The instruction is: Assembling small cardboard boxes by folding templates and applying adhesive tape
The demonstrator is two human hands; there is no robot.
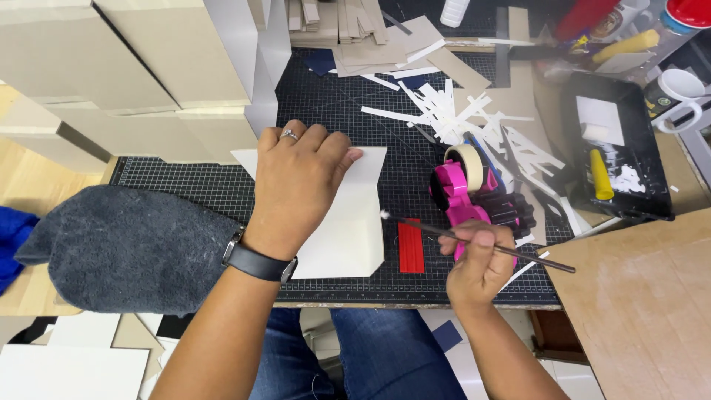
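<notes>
The left hand [300, 181] lies flat, fingers spread, on the white card [348, 230] on the cutting mat [400, 141], which looks light, thin and easily creased, best pinned broadly, while the right hand [478, 259] pinches a slim, stiff brush [444, 233] mid-handle.

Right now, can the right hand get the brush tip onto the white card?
Probably yes: the right hand holds the brush, its tip beside the white card edge, with nothing between.

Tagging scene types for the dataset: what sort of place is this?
Likely a craft or box-making workbench: a gridded cutting mat strewn with white paper strips, stacked grey board boxes, and a black glue tray beside the pink tape dispenser.
</notes>
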